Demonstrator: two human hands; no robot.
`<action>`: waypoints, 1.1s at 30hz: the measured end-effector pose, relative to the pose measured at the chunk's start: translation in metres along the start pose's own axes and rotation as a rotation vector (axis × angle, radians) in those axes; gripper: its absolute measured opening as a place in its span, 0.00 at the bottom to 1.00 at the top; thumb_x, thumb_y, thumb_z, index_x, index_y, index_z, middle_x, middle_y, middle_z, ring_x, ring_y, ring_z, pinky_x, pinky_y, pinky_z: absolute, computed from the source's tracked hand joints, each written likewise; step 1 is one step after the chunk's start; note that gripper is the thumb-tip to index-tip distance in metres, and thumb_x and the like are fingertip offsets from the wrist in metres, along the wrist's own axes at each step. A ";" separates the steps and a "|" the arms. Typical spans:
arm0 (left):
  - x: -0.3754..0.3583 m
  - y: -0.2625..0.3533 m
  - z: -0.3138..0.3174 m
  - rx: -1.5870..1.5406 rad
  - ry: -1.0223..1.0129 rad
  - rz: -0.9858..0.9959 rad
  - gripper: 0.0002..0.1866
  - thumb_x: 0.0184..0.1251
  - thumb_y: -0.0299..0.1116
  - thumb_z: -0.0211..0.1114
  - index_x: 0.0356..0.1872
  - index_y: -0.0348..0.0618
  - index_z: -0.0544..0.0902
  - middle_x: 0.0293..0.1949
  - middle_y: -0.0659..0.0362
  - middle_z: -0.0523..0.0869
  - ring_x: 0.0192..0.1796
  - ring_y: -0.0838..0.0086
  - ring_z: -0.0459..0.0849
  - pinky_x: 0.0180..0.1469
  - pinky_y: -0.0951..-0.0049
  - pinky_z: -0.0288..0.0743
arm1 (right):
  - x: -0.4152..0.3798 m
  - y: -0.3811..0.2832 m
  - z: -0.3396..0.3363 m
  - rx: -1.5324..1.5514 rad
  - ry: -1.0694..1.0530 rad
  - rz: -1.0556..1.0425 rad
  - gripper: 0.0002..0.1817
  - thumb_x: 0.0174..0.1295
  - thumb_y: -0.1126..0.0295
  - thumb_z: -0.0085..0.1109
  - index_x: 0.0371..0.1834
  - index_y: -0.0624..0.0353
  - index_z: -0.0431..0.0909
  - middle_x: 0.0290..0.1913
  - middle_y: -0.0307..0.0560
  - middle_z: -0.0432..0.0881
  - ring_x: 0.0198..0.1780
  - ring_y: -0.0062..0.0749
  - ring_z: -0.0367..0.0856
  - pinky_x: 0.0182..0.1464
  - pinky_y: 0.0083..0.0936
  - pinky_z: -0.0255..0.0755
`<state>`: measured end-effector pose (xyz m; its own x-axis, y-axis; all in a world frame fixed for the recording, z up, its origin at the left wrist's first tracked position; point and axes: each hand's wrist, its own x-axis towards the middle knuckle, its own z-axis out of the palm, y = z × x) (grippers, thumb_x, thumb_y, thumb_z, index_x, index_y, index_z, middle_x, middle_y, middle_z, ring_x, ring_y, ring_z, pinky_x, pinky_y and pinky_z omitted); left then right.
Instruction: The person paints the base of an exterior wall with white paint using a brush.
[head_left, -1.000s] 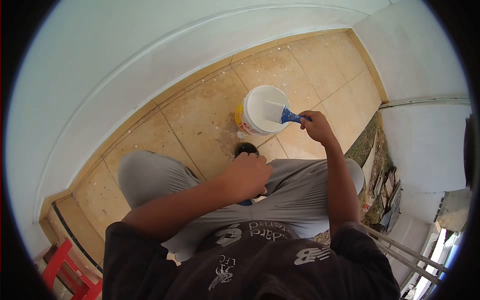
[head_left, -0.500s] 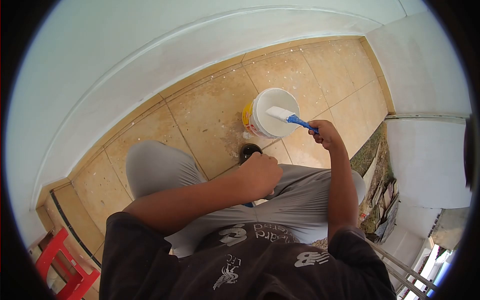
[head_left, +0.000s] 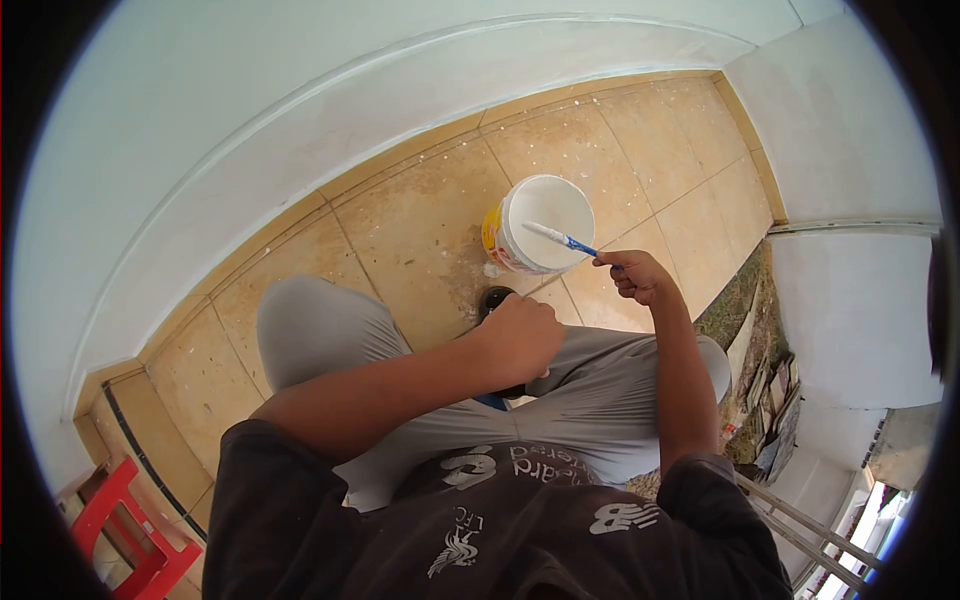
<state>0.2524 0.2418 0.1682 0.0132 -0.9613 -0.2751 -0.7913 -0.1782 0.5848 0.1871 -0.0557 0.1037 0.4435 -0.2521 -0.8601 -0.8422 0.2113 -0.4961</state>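
My right hand (head_left: 638, 277) is closed round the blue handle of a paintbrush (head_left: 566, 241). Its bristles are coated white and sit over the mouth of a white paint bucket (head_left: 513, 225) with a yellow label, the brush turned edge-on to me. White paint coats the bucket's inside. My left hand (head_left: 520, 338) is curled into a fist in front of my lap, back of the hand up, nothing sticking out of it. A dark shoe (head_left: 495, 298) shows just beyond that fist.
Paint-spotted beige tiles (head_left: 420, 230) lie under the bucket. A pale wall (head_left: 300, 130) curves along the far side, with a tile skirting at its foot. At lower left stands a red plastic stool (head_left: 125, 520). Broken boards (head_left: 775, 410) lie on the ground at right.
My right hand has shifted slightly left and rolled the paintbrush from its flat face to its narrow edge, still over the bucket. My left hand has hardly moved.
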 end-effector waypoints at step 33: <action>0.000 0.001 0.003 0.035 0.007 0.000 0.20 0.55 0.46 0.73 0.41 0.41 0.84 0.42 0.51 0.84 0.48 0.59 0.84 0.50 0.60 0.74 | -0.003 0.015 0.012 0.188 -0.061 -0.025 0.10 0.68 0.64 0.57 0.41 0.60 0.79 0.18 0.30 0.64 0.16 0.14 0.55 0.16 0.16 0.48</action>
<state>0.2501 0.2423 0.1668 0.0174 -0.9628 -0.2696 -0.8124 -0.1708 0.5576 0.1774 -0.0401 0.0973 0.4864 -0.2030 -0.8498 -0.7610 0.3795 -0.5262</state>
